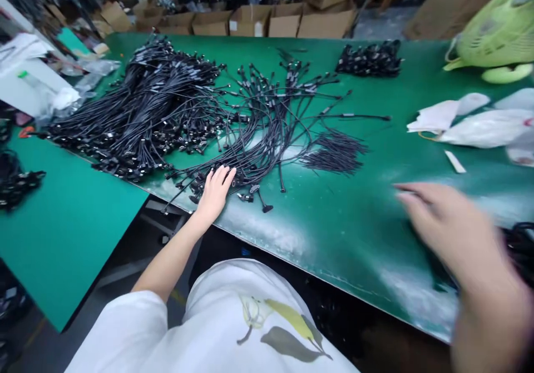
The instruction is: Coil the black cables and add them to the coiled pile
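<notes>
Here, a person's left hand (214,192) rests on the near edge of a tangle of black connector cables (267,133) spread across a green-matted worktop (334,239). The grip is loosely spread, its fingertips lying on the cables and pinching nothing that shows. The right hand (442,234), blurred, is over bare mat well to the right of the cables; whether its grip is spread or pressed together cannot be told.

A dense heap of the same cables (154,106) lies left of the tangle, a sheaf of thin cable ends (334,153) lies just to its right, and a compact black bundle (369,58) sits near the far edge. Beyond that edge, a row of cardboard cartons (250,22) stands with its contents hidden. White plastic bags (486,128) lie crumpled at right, near a pale strip (454,161), and what they hold, if anything, cannot be told. A lime-green fan (496,33) sits past them. On a second green worktop (62,239) at left lies a smaller heap of black cables (14,181). A white shirt with a leaf print (267,328) fills the bottom of the view.
</notes>
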`<state>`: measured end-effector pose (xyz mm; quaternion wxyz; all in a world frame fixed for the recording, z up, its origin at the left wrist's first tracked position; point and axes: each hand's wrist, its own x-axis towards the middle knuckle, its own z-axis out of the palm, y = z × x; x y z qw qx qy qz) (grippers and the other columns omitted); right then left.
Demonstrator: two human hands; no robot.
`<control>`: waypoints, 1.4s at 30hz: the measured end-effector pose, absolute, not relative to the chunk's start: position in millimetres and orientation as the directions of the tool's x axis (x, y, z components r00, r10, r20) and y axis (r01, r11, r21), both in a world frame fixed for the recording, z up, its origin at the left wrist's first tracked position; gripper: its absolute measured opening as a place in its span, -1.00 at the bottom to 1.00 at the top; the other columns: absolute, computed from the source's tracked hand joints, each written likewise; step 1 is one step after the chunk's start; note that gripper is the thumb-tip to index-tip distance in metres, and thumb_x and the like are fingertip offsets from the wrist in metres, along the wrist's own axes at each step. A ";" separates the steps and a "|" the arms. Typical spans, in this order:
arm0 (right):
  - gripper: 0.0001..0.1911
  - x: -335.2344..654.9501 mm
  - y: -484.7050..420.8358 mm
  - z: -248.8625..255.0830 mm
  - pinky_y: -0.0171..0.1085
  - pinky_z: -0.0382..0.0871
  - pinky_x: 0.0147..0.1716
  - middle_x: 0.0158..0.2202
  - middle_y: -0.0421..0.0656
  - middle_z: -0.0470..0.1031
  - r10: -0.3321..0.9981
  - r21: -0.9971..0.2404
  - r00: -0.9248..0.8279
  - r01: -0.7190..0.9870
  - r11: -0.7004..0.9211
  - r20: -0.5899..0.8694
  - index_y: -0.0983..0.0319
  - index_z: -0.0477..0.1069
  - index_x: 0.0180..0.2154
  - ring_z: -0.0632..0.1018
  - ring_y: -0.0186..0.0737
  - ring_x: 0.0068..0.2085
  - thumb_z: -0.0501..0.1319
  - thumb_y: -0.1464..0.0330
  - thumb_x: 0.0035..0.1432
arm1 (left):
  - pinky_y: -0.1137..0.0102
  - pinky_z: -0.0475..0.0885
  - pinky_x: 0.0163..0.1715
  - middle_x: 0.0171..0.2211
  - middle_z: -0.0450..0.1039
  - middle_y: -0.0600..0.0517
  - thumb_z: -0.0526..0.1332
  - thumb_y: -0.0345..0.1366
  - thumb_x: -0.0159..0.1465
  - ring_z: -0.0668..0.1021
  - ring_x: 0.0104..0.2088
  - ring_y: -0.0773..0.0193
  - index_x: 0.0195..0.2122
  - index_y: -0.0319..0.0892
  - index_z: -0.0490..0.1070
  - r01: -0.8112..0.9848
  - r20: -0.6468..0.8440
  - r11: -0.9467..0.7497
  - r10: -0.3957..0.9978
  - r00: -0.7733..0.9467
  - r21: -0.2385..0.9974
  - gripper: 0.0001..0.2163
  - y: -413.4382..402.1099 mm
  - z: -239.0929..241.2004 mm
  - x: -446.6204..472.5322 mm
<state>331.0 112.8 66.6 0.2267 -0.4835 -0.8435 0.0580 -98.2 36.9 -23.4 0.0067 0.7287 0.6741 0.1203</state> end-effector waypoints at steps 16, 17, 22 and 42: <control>-0.71 115.3 141.6 41.2 -0.17 0.43 -0.05 -0.12 -0.07 0.52 0.595 -0.433 -0.803 0.525 0.733 0.033 0.24 0.49 -0.14 0.55 -0.14 -0.10 0.01 0.33 0.34 | 0.25 0.37 -0.03 -0.17 0.59 -0.09 0.03 -0.17 0.41 0.53 -0.10 0.11 -0.12 -0.18 0.52 0.928 0.158 -0.130 0.984 0.078 0.350 -0.70 103.5 8.2 -88.4; -0.71 115.3 144.5 42.4 -0.18 0.42 -0.04 -0.11 -0.07 0.52 0.600 -0.443 -0.799 0.522 0.729 0.046 0.23 0.49 -0.14 0.54 -0.15 -0.09 0.00 0.34 0.34 | 0.27 0.37 0.00 -0.12 0.58 -0.07 0.03 -0.21 0.41 0.52 -0.07 0.14 -0.07 -0.17 0.50 0.921 0.196 -0.121 0.979 0.050 0.371 -0.72 100.0 7.3 -89.3; -0.68 84.8 180.2 57.4 -0.20 0.31 0.07 0.00 -0.04 0.49 0.746 -0.492 -0.656 0.615 0.616 0.114 0.21 0.45 -0.02 0.48 -0.15 0.05 -0.02 0.34 0.35 | 0.27 0.38 0.02 -0.06 0.53 -0.07 0.12 -0.31 0.35 0.49 -0.02 0.13 0.01 -0.19 0.42 0.935 0.299 -0.142 0.953 0.040 0.326 -0.76 83.8 3.9 -88.1; -0.54 44.7 161.0 133.8 -0.34 0.39 -0.47 -0.53 -0.19 0.45 0.667 -0.980 -0.740 0.055 0.194 0.090 0.26 0.34 -0.36 0.45 -0.35 -0.54 0.17 -0.04 0.17 | 0.29 0.42 -0.11 -0.17 0.50 -0.09 0.04 -0.05 0.38 0.52 -0.14 0.18 0.09 -0.16 0.33 0.471 0.371 -0.288 0.924 -0.090 0.834 -0.62 46.4 83.0 -94.7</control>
